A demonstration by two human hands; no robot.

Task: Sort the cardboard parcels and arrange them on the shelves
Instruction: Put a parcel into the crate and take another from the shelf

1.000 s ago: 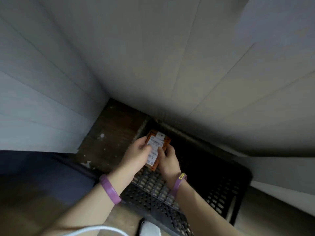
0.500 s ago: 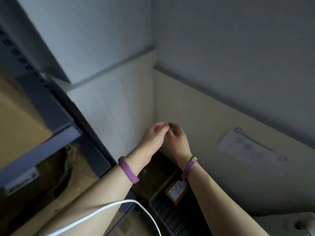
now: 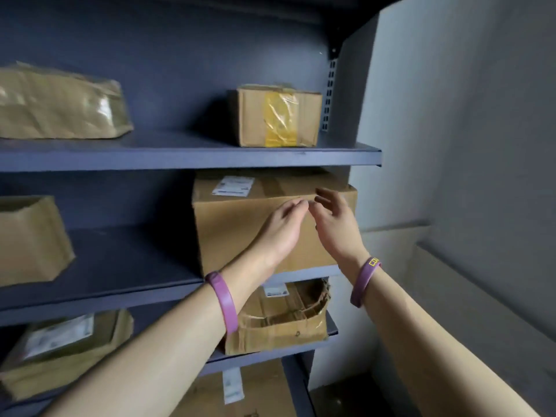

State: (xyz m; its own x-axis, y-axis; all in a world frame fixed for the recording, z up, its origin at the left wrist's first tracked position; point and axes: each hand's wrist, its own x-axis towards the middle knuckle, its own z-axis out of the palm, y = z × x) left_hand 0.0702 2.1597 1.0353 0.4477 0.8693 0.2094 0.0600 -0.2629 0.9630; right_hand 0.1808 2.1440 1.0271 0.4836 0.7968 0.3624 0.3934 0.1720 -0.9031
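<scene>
A dark blue shelf unit (image 3: 192,155) fills the view. On its middle shelf stands a large cardboard box (image 3: 240,224) with a white label on top. My left hand (image 3: 282,227) and my right hand (image 3: 334,221) are raised in front of that box, fingers relaxed and nearly meeting, holding nothing. Both wrists wear purple bands. A smaller taped box (image 3: 278,115) sits on the shelf above. A crushed open box (image 3: 285,320) lies on the shelf below.
More parcels lie at the left: a wrapped one (image 3: 60,103) on the upper shelf, one (image 3: 30,239) on the middle shelf, a labelled one (image 3: 66,347) lower down. Another box (image 3: 240,392) sits at the bottom. A grey wall (image 3: 466,145) stands close on the right.
The view has swung up from the black crate and small orange parcel on the floor to the shelves. Both hands let go of that parcel and rose empty in front of the large box.
</scene>
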